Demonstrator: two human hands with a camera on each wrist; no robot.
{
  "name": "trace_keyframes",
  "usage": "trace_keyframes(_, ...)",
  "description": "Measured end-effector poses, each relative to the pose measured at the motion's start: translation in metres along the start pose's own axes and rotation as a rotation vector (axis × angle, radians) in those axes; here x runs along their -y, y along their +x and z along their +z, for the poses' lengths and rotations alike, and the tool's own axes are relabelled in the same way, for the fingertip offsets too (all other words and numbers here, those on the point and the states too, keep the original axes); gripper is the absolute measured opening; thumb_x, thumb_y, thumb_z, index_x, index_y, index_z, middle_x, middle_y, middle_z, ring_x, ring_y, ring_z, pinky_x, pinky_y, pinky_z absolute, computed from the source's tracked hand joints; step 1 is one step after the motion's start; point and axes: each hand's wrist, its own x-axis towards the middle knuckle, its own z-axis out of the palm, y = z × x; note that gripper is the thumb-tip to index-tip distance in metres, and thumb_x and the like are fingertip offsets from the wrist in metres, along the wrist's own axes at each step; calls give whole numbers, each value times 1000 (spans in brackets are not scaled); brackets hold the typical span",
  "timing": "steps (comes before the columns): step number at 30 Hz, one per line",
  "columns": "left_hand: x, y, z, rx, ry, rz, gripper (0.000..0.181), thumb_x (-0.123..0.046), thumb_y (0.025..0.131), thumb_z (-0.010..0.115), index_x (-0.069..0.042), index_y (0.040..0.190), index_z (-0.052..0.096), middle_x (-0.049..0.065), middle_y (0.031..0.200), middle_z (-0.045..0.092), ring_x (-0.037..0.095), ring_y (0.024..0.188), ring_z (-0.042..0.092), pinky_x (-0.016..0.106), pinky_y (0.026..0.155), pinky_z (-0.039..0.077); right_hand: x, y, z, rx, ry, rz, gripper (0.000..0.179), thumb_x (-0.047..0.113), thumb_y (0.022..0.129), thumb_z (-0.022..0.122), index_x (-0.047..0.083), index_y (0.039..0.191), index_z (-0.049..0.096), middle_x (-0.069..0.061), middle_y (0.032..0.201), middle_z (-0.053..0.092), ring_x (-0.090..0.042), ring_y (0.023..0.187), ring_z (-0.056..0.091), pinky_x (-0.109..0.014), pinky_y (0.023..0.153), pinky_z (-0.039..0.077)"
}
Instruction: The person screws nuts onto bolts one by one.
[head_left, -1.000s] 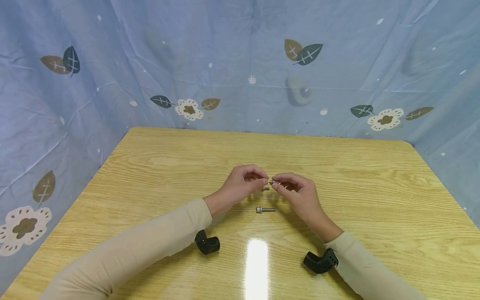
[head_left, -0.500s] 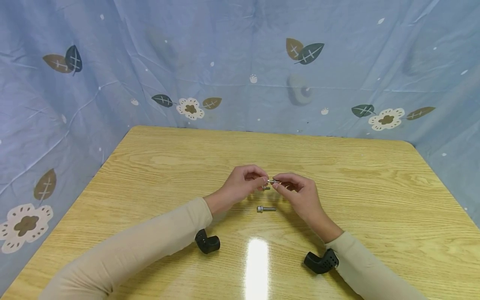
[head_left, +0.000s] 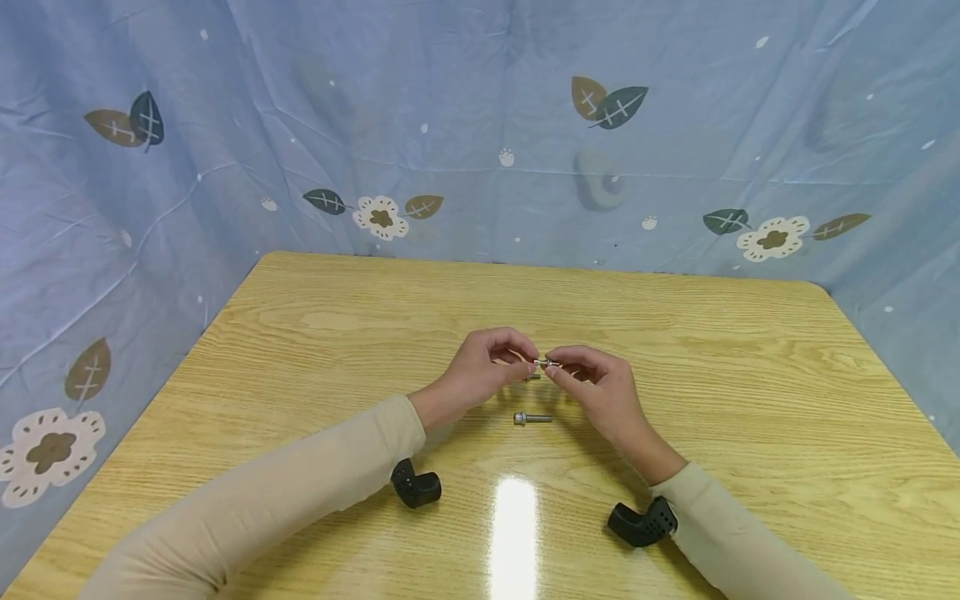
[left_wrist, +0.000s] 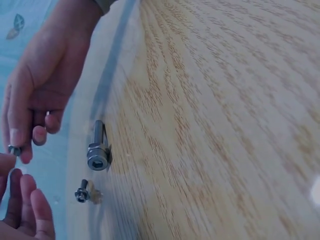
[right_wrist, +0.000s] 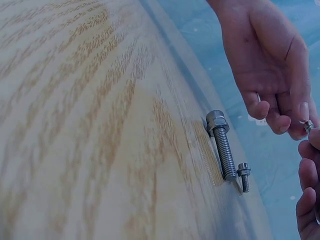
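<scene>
Just above the table, a small metal bolt [head_left: 546, 363] is pinched at both ends. My left hand [head_left: 486, 368] has thumb and forefinger on its left end. Thumb and forefinger of my right hand [head_left: 597, 385] grip the other end, where a nut or collar shows at the fingertips. Below the hands lies a second small bolt [right_wrist: 244, 176], partly hidden by the left hand in the head view. Nearer the body rests a larger socket-head bolt [head_left: 534, 418] with a nut [right_wrist: 218, 122] run up against its head, shank pointing right.
The wood-grain table [head_left: 360, 308] extends on all sides of the hands. Blue patterned cloth [head_left: 480, 125] hangs behind it and at its sides. Black wrist mounts [head_left: 415, 485] sit beneath both sleeves, and a bright light reflection [head_left: 513, 533] lies near the front.
My left thumb and fingertips have shifted slightly at the end of the pinched bolt. My right hand keeps its grip in place, and the bolts on the table stay put.
</scene>
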Motion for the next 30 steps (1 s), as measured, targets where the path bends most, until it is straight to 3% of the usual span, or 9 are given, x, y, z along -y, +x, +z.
trace_keyframes(7, 0, 0, -1, 9, -9, -81, 14, -24, 95, 64, -16, 105, 68, 5, 100, 69, 31, 97, 65, 42, 80, 54, 1, 1, 1, 2, -1, -15, 18, 11, 90, 68, 7, 107, 72, -13, 103, 71, -4, 83, 63, -21, 74, 52)
trace_keyframes(11, 0, 0, -1, 6, -1, -61, 11, -21, 94, 65, -16, 103, 69, 7, 101, 69, 31, 96, 65, 44, 79, 54, 1, 1, 1, 3, 4, -9, 17, 11, 90, 69, 8, 106, 72, -12, 102, 71, -5, 83, 63, -22, 74, 52)
trace_keyframes(19, 1, 1, -1, -3, 31, 0, 11, -13, 90, 69, -17, 101, 70, 0, 108, 66, 18, 94, 63, 44, 82, 54, 1, 1, 2, 5, 8, 0, 16, 12, 90, 69, 8, 105, 73, -9, 101, 71, -7, 83, 64, -22, 73, 52)
trace_keyframes(24, 0, -1, -2, 20, 6, -36, 18, -20, 94, 64, -15, 111, 67, 2, 109, 67, 27, 98, 65, 43, 80, 54, 2, 1, 2, 0, 16, -3, 17, 11, 90, 69, 6, 106, 72, -6, 100, 71, -6, 83, 63, -22, 73, 52)
trace_keyframes(30, 0, -1, -1, 0, 11, -49, 12, -21, 95, 63, -16, 104, 69, 11, 104, 69, 33, 94, 66, 43, 77, 54, 3, 1, 3, -3, 22, 3, 17, 11, 89, 69, 7, 105, 72, -4, 99, 71, -7, 82, 64, -22, 73, 52)
